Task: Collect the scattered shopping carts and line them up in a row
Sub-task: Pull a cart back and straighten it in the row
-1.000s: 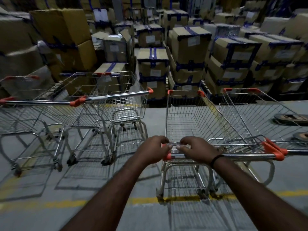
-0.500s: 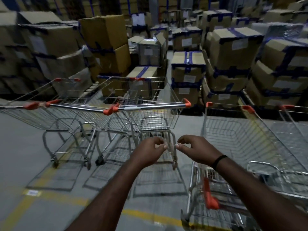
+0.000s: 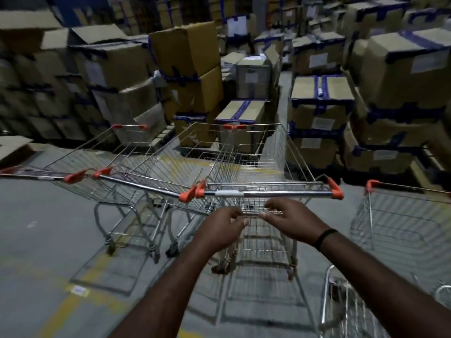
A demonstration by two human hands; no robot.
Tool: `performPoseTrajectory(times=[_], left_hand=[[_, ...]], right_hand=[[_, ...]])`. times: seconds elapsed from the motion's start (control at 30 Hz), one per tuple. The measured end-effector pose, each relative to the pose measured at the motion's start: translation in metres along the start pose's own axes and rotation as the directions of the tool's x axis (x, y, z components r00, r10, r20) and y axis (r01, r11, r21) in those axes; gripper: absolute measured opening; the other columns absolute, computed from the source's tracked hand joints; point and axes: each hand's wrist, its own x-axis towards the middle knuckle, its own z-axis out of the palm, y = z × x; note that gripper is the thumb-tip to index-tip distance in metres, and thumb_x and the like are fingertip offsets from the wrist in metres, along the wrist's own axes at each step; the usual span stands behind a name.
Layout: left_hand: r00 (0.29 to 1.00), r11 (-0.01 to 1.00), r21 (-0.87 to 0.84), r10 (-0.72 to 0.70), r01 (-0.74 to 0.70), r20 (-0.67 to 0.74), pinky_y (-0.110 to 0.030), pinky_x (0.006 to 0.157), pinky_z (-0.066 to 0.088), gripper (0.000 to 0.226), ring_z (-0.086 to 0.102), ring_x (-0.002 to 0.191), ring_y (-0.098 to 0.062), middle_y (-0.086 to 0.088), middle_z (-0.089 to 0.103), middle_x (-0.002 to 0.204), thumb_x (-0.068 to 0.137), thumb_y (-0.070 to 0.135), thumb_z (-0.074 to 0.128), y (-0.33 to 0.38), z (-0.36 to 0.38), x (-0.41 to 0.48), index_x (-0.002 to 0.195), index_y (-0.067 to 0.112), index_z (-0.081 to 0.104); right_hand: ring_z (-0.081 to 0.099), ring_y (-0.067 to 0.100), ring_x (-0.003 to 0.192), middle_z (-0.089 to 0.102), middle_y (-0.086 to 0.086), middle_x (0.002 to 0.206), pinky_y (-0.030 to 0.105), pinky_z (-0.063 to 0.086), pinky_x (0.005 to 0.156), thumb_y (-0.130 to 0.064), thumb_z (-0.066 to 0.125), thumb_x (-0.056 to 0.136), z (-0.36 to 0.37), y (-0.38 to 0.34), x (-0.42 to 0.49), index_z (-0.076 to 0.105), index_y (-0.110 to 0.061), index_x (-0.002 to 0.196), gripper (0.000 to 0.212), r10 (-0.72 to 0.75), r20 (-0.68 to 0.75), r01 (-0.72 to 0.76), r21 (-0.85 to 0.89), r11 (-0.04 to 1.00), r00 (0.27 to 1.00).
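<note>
1. Fingers [image 3: 240, 217] first: on both hands they are loosely curled, and the tips of the 2 hands point at each other, nearly meeting. They clasp nothing that shows, though blur hides whether they brush the wire behind them.
2. The left hand [image 3: 223, 224] and right hand [image 3: 291, 217] hover side by side, knuckles up, just below the handle bar [image 3: 268, 193] and apart from it.
3. A dark wristband [image 3: 325, 236] circles the right wrist. Both forearms are bare and stretched forward.
4. The handle bar belongs to the nearest shopping cart [image 3: 271, 164], which stands dead ahead. It has a steel wire basket and orange caps on both bar ends, and its nose points at the boxes.
5. Just beside it on the left is a second cart [image 3: 170, 167], the orange caps of the 2 handles almost touching. Further left is a third cart [image 3: 85, 164], so 3 stand abreast, with the left 2 slightly angled.
6. Over on the right a fourth cart [image 3: 402, 215] stands apart from those 3, cut off by the frame edge.
7. Beyond the carts are stacked cardboard boxes [image 3: 322, 98] with blue tape and white labels.
8. Underfoot is grey concrete floor [image 3: 36, 228], with a yellow line [image 3: 66, 306] at lower left.
</note>
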Motion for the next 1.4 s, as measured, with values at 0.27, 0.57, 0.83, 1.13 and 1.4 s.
performPoseTrajectory(times=[0.27,0.57,0.83,1.13,1.4], left_hand=[[0.996,0.995,0.055,0.080,-0.083,0.044,-0.034,0.098,0.049,0.042,0.063,0.118,-0.021,-0.002,0.069,0.126,0.094,0.046,0.063,-0.050,-0.028,0.102,0.127,0.020,0.067],[0.976,0.956,0.241,0.129,-0.170,0.176,-0.037,0.090,0.049,0.039,0.063,0.112,-0.031,-0.010,0.069,0.119,0.096,0.048,0.053,-0.090,-0.016,0.174,0.114,0.017,0.069],[0.947,0.890,0.404,0.084,-0.211,0.310,-0.050,0.106,0.036,0.054,0.057,0.125,-0.032,-0.011,0.063,0.134,0.103,0.057,0.028,-0.098,0.001,0.181,0.129,0.023,0.061],[0.954,0.854,0.482,0.054,-0.197,0.296,-0.045,0.101,0.038,0.071,0.059,0.120,-0.031,-0.011,0.065,0.130,0.097,0.073,0.025,-0.093,0.001,0.162,0.125,0.017,0.059],[0.960,0.841,0.520,-0.002,-0.149,0.279,-0.048,0.104,0.040,0.091,0.060,0.120,-0.027,-0.004,0.068,0.128,0.082,0.090,0.012,-0.098,0.009,0.141,0.129,0.030,0.061]], right_hand=[[0.060,0.022,0.118,0.066,0.005,0.128,0.036,0.047,0.098,-0.050,0.063,0.093,0.012,0.027,0.087,0.066,-0.016,0.126,0.047,0.158,-0.176,-0.189,-0.175,0.966,0.972],[0.063,0.026,0.110,0.071,0.001,0.107,0.050,0.032,0.108,-0.061,0.038,0.099,0.028,0.076,0.133,0.069,-0.028,0.102,0.046,0.416,-0.108,-0.420,-0.432,0.798,0.903],[0.060,0.028,0.111,0.070,0.002,0.110,0.051,0.029,0.107,-0.071,0.025,0.097,0.028,0.083,0.136,0.071,-0.032,0.107,0.062,0.440,-0.091,-0.426,-0.483,0.765,0.893],[0.059,0.024,0.108,0.069,-0.001,0.105,0.053,0.028,0.109,-0.077,0.030,0.092,0.031,0.083,0.117,0.066,-0.031,0.095,0.059,0.387,-0.061,-0.372,-0.449,0.813,0.920],[0.060,0.020,0.102,0.068,-0.005,0.101,0.050,0.028,0.103,-0.079,0.033,0.091,0.034,0.085,0.080,0.062,-0.035,0.095,0.052,0.316,-0.010,-0.289,-0.430,0.855,0.949]])
